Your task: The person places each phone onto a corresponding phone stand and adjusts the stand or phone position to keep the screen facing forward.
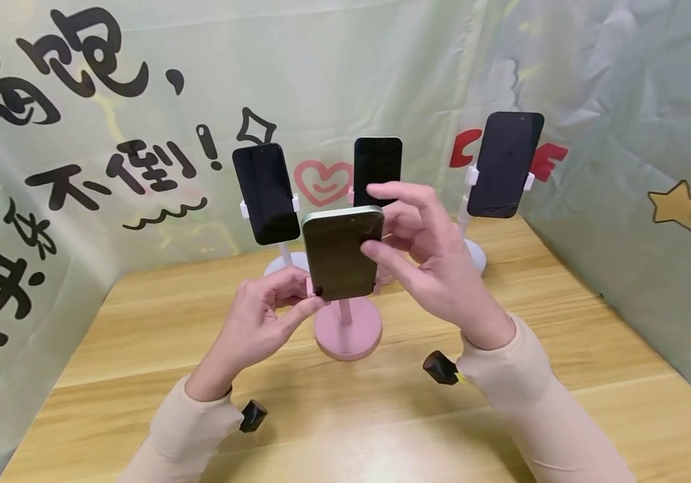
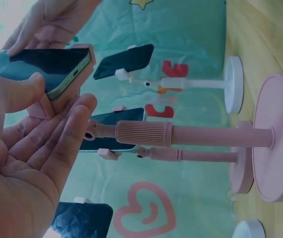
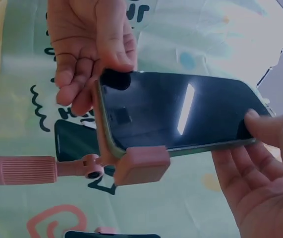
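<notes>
A smartphone point(image 1: 341, 255) with a dark screen and pale green frame sits in the clamp point(image 3: 143, 163) of a pink phone stand point(image 1: 348, 329), tilted back. At its lower left corner, my left hand point(image 1: 267, 322) has the thumb on the screen edge, with the fingers behind the clamp. My right hand point(image 1: 427, 255) pinches the phone's upper right side, thumb on the glass and fingers behind. The left wrist view shows the stand's ribbed pole point(image 2: 143, 134) below the clamp.
Behind stand more smartphones on holders: one at left point(image 1: 266, 194), one in the middle point(image 1: 377, 168), one at right point(image 1: 505, 164). A wooden table point(image 1: 170, 329) carries them. A pale printed cloth point(image 1: 345, 67) hangs behind. Black wrist devices show below both sleeves.
</notes>
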`<control>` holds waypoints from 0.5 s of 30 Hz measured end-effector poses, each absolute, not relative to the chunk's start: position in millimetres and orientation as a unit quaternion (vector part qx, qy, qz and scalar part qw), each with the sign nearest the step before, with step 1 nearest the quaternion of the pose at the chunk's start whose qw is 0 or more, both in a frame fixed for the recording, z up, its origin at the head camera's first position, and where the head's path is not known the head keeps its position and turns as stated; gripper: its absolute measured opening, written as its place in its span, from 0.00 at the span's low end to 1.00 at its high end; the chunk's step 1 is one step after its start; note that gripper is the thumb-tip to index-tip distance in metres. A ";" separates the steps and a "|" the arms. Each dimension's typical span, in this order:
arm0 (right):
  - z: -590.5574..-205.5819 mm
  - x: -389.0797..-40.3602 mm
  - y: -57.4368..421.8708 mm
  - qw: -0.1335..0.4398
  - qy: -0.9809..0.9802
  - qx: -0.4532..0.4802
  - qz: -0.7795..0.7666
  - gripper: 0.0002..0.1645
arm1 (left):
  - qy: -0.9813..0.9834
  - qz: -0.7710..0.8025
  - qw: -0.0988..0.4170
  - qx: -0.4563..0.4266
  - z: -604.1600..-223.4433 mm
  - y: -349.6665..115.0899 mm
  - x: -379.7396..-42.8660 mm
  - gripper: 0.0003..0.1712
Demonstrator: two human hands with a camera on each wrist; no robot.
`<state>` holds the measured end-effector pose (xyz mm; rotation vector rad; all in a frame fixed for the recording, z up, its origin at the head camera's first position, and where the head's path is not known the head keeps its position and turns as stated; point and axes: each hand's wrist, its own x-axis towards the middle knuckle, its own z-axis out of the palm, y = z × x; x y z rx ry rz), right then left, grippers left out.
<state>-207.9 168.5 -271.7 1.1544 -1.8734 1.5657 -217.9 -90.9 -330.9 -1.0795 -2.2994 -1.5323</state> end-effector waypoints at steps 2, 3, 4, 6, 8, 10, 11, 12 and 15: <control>-269.0 -206.3 170.0 0.246 -0.675 0.424 0.551 0.33 | -0.773 -0.513 0.088 -0.363 -330.0 -89.7 -218.3 0.06; -268.0 -205.7 170.7 0.255 -0.677 0.426 0.544 0.32 | -0.773 -0.512 0.089 -0.364 -329.6 -89.2 -218.5 0.06; -267.1 -204.9 171.3 0.260 -0.680 0.426 0.537 0.31 | -0.772 -0.512 0.089 -0.365 -329.3 -88.8 -218.8 0.06; -265.8 -203.6 172.8 0.264 -0.688 0.422 0.528 0.31 | -0.772 -0.511 0.090 -0.367 -328.6 -88.1 -219.1 0.06; -265.2 -202.7 174.2 0.264 -0.694 0.416 0.525 0.31 | -0.772 -0.510 0.089 -0.369 -328.5 -87.7 -219.5 0.06; -265.1 -202.3 175.3 0.263 -0.702 0.410 0.519 0.32 | -0.771 -0.509 0.088 -0.371 -328.8 -87.9 -219.5 0.07; -265.5 -202.8 175.7 0.263 -0.706 0.408 0.517 0.32 | -0.772 -0.509 0.089 -0.371 -329.2 -88.1 -219.3 0.07; -265.9 -203.4 175.9 0.261 -0.708 0.407 0.515 0.32 | -0.772 -0.508 0.090 -0.371 -330.0 -88.4 -219.1 0.07; -268.0 -205.3 176.6 0.255 -0.712 0.403 0.516 0.32 | -0.772 -0.507 0.094 -0.371 -331.6 -88.8 -218.1 0.07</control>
